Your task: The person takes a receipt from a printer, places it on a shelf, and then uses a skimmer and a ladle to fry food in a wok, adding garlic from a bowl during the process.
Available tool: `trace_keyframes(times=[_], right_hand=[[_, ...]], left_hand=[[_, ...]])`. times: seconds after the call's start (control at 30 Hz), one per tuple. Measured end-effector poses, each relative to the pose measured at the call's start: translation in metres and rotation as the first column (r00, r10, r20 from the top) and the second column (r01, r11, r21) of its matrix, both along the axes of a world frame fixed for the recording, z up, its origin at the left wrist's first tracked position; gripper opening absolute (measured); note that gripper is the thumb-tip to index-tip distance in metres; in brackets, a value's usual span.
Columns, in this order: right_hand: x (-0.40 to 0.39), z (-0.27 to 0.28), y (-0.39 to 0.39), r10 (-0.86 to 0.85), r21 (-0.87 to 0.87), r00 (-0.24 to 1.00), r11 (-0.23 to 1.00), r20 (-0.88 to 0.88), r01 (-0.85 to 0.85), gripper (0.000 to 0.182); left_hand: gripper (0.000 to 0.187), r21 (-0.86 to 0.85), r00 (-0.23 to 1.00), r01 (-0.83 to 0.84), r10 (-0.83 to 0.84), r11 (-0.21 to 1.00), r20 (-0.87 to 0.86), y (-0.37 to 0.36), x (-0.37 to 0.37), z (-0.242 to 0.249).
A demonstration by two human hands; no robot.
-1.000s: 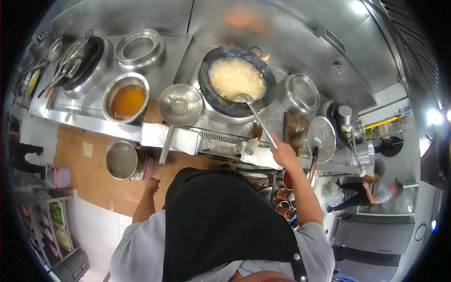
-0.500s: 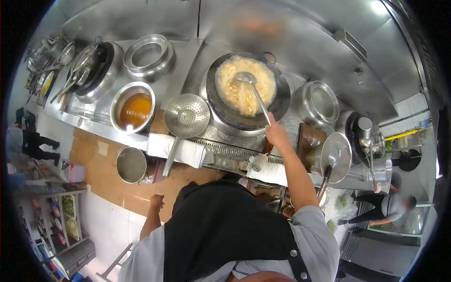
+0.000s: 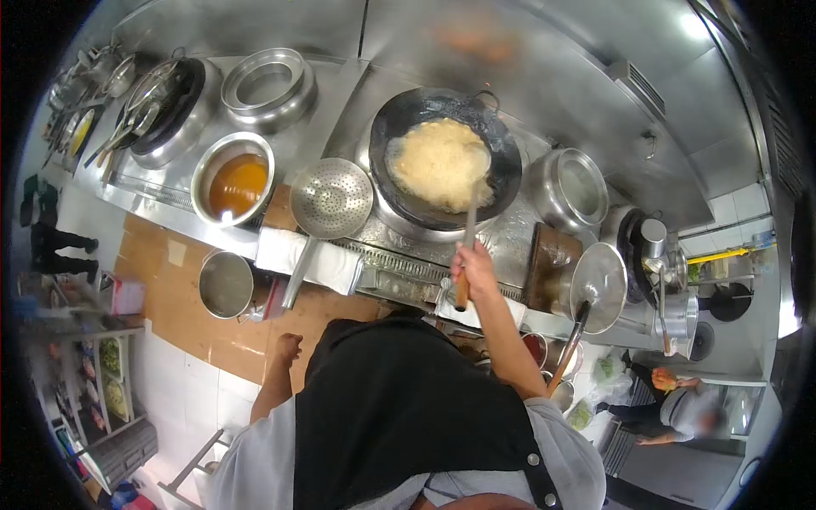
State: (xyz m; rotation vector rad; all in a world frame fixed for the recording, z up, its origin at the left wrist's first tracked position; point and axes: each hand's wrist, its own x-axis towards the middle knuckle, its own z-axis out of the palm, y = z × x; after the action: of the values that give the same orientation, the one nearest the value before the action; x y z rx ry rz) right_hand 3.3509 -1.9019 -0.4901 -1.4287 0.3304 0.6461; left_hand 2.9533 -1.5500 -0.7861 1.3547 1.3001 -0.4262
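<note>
A black wok (image 3: 395,110) sits on the stove with pale, foaming food (image 3: 433,161) bubbling in liquid. My right hand (image 3: 478,270) is wrapped round the wooden handle of a long ladle (image 3: 471,223), just in front of the wok. The ladle's shaft runs forward over the near rim, and its bowl is sunk or hidden at the right side of the foam. My left hand (image 3: 289,347) hangs low beside my apron, fingers curled in, nothing visible in them and touching no equipment.
Left of the wok lie a perforated strainer (image 3: 331,200) and a pot of amber liquid (image 3: 200,183). A mesh skimmer (image 3: 602,285) and a lidded steel pot (image 3: 552,191) stand right. White cloths (image 3: 297,257) line the counter edge. A co-worker (image 3: 680,412) is at far right.
My right hand has drawn back toward me with the ladle, its bowl moving from the middle of the wok to the right side. The foam now hides more food. The co-worker holds something orange.
</note>
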Motion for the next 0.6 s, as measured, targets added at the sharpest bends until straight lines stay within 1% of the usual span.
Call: trace_keyframes(times=[0.03,0.1,0.13,0.17,0.27,0.3,0.4,0.43,0.53,0.57,0.6], right_hand=[[-0.008,0.001,0.008,-0.007,0.103,0.999,0.995,-0.034,0.011,0.016],[-0.026,0.017,0.023,-0.017,0.354,0.977,0.931,-0.213,0.093,0.016],[-0.034,0.023,0.028,-0.002,0.467,0.954,0.872,-0.3,0.148,0.016],[-0.035,0.023,0.027,0.089,0.627,0.923,0.757,-0.376,0.182,0.015],[-0.037,0.033,0.021,0.158,0.683,0.925,0.718,-0.347,0.134,0.015],[-0.039,0.038,0.02,0.155,0.659,0.936,0.746,-0.315,0.099,0.013],[-0.047,0.053,0.017,0.125,0.483,0.98,0.875,-0.155,-0.035,0.012],[-0.046,0.056,0.015,0.106,0.357,0.991,0.931,-0.076,-0.073,0.021],[-0.042,0.06,0.002,0.219,0.062,0.959,0.97,0.179,-0.234,0.03],[-0.046,0.061,0.0,0.225,-0.043,0.941,0.974,0.252,-0.222,0.048],[-0.051,0.059,-0.006,0.256,-0.202,0.915,0.959,0.313,-0.199,0.054]], left_hand=[[0.029,-0.004,1.0,0.01,-0.01,1.0,0.009,0.002,0.001,-0.002],[0.029,-0.007,0.999,0.032,-0.032,0.999,0.025,0.014,-0.002,-0.016],[0.029,-0.002,0.999,0.029,-0.029,1.0,0.033,0.02,-0.004,-0.021],[0.029,0.004,0.999,0.024,-0.024,1.0,0.04,0.027,-0.005,-0.023],[0.029,0.008,0.999,0.016,-0.016,1.0,0.05,0.049,-0.014,-0.026],[0.029,0.007,0.999,0.015,-0.015,1.0,0.051,0.055,-0.018,-0.025],[0.028,0.028,0.998,0.023,-0.025,0.999,0.065,0.069,-0.032,-0.024],[0.029,0.042,0.999,0.011,-0.013,0.999,0.041,0.073,-0.037,-0.024],[0.031,0.053,1.0,0.001,0.0,0.999,-0.018,0.074,-0.055,-0.029],[0.032,0.04,0.999,0.011,-0.01,0.999,-0.031,0.077,-0.064,-0.035],[0.033,0.028,0.999,0.024,-0.022,0.999,-0.045,0.077,-0.071,-0.038]])
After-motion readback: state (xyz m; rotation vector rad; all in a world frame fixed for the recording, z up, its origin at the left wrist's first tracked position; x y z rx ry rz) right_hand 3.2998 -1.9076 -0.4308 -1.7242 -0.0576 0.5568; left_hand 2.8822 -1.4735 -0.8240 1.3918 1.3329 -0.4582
